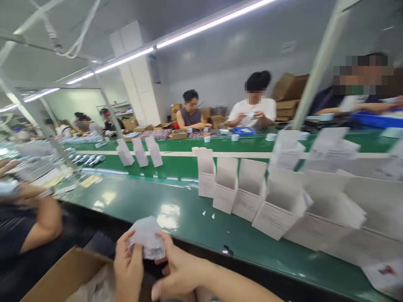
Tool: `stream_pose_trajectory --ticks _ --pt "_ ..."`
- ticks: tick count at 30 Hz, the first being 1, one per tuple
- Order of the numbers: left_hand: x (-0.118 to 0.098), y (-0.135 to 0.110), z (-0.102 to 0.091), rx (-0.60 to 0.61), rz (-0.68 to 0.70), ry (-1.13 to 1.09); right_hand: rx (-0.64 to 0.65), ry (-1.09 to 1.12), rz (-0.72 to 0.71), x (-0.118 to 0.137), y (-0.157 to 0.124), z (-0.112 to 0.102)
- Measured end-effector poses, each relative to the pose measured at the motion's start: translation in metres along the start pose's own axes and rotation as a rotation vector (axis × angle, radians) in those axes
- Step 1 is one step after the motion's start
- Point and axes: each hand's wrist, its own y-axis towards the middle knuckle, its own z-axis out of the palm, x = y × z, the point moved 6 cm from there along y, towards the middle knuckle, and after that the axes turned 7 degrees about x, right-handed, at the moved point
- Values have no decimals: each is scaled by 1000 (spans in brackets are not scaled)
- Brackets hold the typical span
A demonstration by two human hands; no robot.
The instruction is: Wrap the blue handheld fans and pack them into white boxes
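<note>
"Workbench as landmark, please: in the head view, where is the wrapped package (pixel 147 239)?"

"At the near edge of the workbench (pixel 126 195), held up between the person's two hands. It is whitish and crinkled; what it contains I can't make out."

"And the fingers?"

"The left hand (pixel 128 262) has its thumb on the front of the package and its fingers round the left side, so it is clamped there. The right hand (pixel 181 266) meets the opposite side with its index finger, while the thumb stands well apart, lower down. Whether hidden fingers grip from behind, I cannot tell."

"Which hand is nearer, and how does the long axis run?"

"Both touch it. It lies to the right of the left fingers and just beyond the right fingertips. It looks nearly as wide as tall, so I can't name a long axis."

"What else is around?"

"Open white boxes (pixel 248 205) stand in a row on the workbench, to the right. Before its near edge, at lower left, is a cardboard box (pixel 59 277). Farther left, a co-worker's arm (pixel 45 222) reaches towards the workbench."
</note>
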Motion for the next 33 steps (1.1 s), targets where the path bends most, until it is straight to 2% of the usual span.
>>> stream_pose_trajectory --ticks 2,4,7,9,11,13,15,17,19,22,24,26,27,28,29,31,33 --pt "-7 -8 0 52 27 118 -115 317 6 -18 18 6" --pt "-9 -15 -9 42 58 228 -225 490 30 -26 32 6" --pt "-2 -24 -30 -2 59 383 -350 495 7 -21 49 -1" --pt "5 -29 -41 22 31 513 -378 451 -21 -19 58 0" --pt "13 -34 -48 83 -3 678 -385 269 -95 -17 63 5" --pt "20 -41 -54 113 -2 834 -313 -82 -268 -11 63 19" --pt "26 -47 -58 116 62 914 -102 -436 -449 -11 60 43" --pt "30 -51 -61 130 133 916 75 -639 -558 -16 58 60" --pt "33 -51 -69 124 143 897 49 -716 -596 -16 59 62" --pt "22 -50 -93 -12 181 875 -61 -780 -590 -5 65 62" --pt "8 -55 -113 -173 319 848 -12 -789 -579 1 68 71" --pt "4 -66 -134 -349 426 818 98 -738 -555 1 68 83" --pt "10 -69 -143 -397 403 814 160 -705 -526 -4 68 88" --pt "24 -68 -150 -375 297 829 213 -677 -485 -10 67 91" --pt "45 -65 -154 -285 129 852 248 -656 -432 -19 66 93" --pt "94 -62 -155 -15 -236 891 259 -628 -311 -38 66 87" --pt "130 -64 -155 166 -442 905 211 -577 -203 -55 67 75"
